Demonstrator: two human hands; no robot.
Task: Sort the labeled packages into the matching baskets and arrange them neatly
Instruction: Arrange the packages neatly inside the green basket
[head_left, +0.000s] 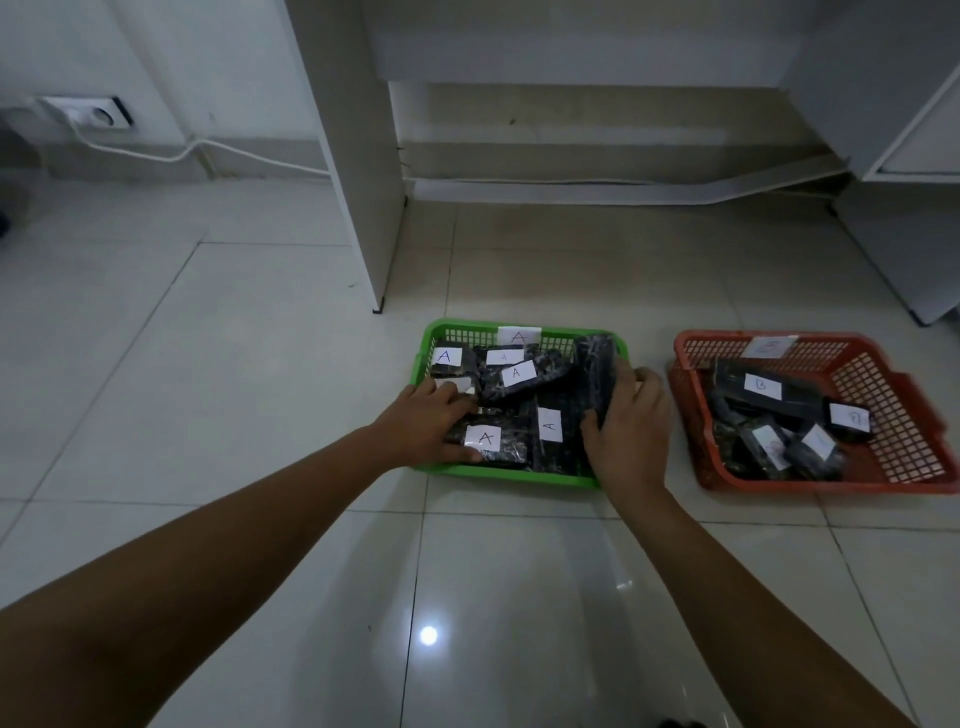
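A green basket (457, 328) marked A on its back wall lies on the floor, filled with several black packages with white A labels. My left hand (423, 423) rests on the packages at its front left, thumb along the package with a big A (488, 441), fingers on a small one. My right hand (631, 431) is shut on a long dark package (597, 374) standing on edge at the basket's right side. To the right, a red basket (883, 374) with a B tag holds several B-labeled black packages (763, 392).
Glossy white floor tiles surround the baskets. A white desk panel (358, 182) stands just behind the green basket, and a white cabinet (909, 218) at the far right. A wall socket and white cable (104, 117) run along the left wall.
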